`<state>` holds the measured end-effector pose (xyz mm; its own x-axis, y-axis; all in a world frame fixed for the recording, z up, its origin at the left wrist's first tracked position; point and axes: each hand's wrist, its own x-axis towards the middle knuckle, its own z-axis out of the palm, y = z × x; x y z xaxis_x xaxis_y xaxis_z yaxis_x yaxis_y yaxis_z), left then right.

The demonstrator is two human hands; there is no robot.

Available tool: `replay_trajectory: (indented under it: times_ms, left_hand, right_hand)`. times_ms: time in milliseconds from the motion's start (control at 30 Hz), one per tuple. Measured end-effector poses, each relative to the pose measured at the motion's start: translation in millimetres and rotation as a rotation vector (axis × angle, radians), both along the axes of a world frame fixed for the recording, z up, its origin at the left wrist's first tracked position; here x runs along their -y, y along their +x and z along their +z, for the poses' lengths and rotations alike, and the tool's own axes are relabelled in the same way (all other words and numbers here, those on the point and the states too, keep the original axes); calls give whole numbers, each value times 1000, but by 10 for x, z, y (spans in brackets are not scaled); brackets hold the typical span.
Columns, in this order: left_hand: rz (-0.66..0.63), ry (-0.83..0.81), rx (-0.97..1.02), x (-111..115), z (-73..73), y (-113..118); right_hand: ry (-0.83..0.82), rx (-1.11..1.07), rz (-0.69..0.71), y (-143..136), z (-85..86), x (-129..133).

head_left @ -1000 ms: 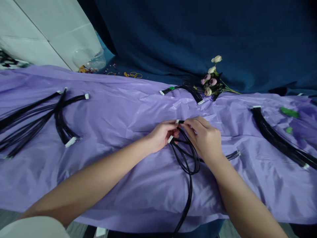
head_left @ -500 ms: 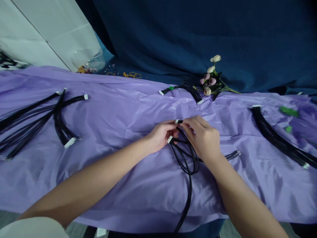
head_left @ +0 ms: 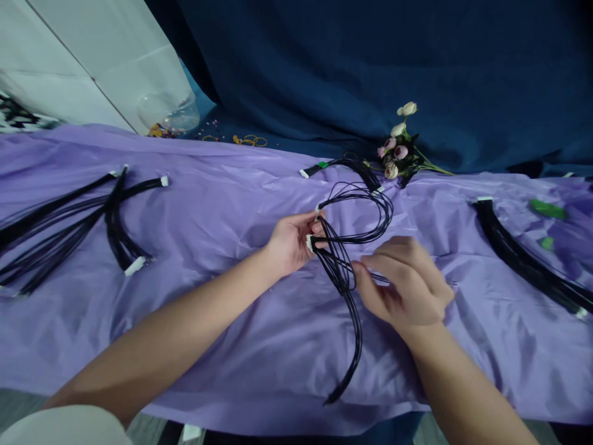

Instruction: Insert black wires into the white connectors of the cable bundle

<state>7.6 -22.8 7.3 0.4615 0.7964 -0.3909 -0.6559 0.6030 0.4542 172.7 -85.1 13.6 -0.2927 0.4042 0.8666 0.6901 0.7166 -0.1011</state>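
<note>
My left hand is closed on a black wire harness, pinching it near its white connectors. Thin black wires loop up and right from the fingers, and another bundle hangs down toward the table's front edge. My right hand, a little blurred, is closed with thumb and fingertips on the harness wires right of the connectors. Loose wire ends come out beside its fingers.
Black harnesses with white connectors lie on the purple cloth: a group at left, one at back, one at right. Artificial flowers lie behind. A clear plastic cup and yellow rubber bands are at back left.
My right hand has moved right and down, away from my left fingertips. A wire loop now spreads open above and right of my left hand, which stays closed on the harness.
</note>
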Motion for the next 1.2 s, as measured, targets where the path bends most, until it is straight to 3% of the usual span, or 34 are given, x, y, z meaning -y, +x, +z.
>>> replay_trajectory:
  times_ms: [167,367,667,1033,1200]
  left_hand:
    - [23,-27,29,1,71,-29]
    - [36,-12,96,5,66,-35]
    - [67,-12,114,15,29,-28]
    - [59,3,139,-20,-32,-44]
    - [27,35,217,-49,-124,-80]
  right_hand:
    - [-408,9,159,-134,-51,22]
    - [-614,-145,221,-205,-18,26]
    - [-649,-233,192,-230,-10,2]
    - [-569,-215,203,-241,-40,-10]
    - [-674,-282,241,-238,-36,-1]
